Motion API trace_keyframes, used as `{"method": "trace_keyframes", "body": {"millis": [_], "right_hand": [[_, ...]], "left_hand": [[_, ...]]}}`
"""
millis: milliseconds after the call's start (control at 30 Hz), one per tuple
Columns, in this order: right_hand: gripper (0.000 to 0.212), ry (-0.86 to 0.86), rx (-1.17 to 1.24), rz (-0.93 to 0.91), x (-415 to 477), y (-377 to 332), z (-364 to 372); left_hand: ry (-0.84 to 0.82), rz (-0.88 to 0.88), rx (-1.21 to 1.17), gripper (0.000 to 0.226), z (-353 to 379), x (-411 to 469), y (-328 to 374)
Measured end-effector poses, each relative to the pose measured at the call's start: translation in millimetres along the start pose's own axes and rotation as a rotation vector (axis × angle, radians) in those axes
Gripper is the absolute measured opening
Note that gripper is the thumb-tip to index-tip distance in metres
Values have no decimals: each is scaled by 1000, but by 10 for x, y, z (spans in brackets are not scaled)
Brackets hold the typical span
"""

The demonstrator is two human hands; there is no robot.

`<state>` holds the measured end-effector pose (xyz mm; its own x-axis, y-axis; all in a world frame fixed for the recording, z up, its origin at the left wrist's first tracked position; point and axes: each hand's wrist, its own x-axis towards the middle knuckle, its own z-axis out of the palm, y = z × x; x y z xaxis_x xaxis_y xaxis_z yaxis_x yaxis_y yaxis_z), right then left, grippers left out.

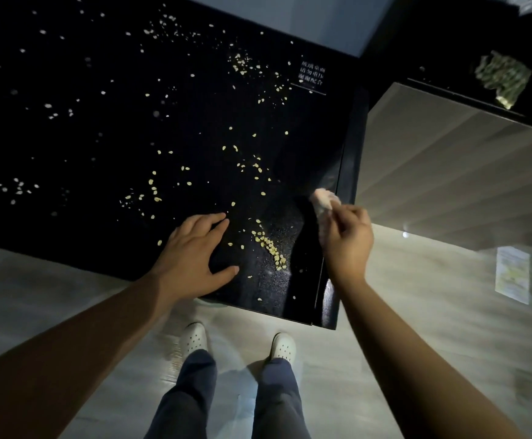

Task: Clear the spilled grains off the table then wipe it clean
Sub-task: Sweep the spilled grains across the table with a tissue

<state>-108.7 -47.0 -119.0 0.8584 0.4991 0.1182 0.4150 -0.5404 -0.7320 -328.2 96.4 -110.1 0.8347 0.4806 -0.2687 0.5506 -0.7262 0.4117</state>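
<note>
Pinching a cloth (323,201), right fingers (350,214) flank a grain heap (271,248); left fingers (204,221) rest spread on the table (100,128).

My white clogs (194,339) and dark trousers (192,394) sit bottom centre; a crumpled greenish thing (502,78) lies upper right, a pale sheet (511,274) at the right edge.

I see a dim scene. The glossy black glass tabletop (100,128) swallows detail, far pale grains (48,105) soft; the crumpled pale cloth (325,201) and light wooden floor (432,280) smear.
</note>
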Motion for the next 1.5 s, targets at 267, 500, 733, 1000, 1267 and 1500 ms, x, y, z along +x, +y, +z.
{"method": "trace_keyframes", "body": {"millis": [267, 500, 733, 1000, 1267, 1500], "right_hand": [[40, -87, -37, -12, -756, 29, 304], [22, -165, 122, -37, -996, -240, 192], [24, -7, -29, 115, -876, 124, -70], [33, -84, 63, 69, -1389, -156, 343], [21, 104, 41, 124, -1397, -130, 7], [28, 44, -14, 144, -1714, -126, 321]], "left_hand": [[-25, -8, -71, 101, -3, -49, -5], [42, 26, -160, 86, -1, -450, -86], [64, -106, -46, 96, 14, -559, -165], [6, -123, -5, 96, 30, -573, -257], [-26, -104, 12, 97, 22, -572, -294], [-14, -52, 3, 100, 30, -580, -369]]}}
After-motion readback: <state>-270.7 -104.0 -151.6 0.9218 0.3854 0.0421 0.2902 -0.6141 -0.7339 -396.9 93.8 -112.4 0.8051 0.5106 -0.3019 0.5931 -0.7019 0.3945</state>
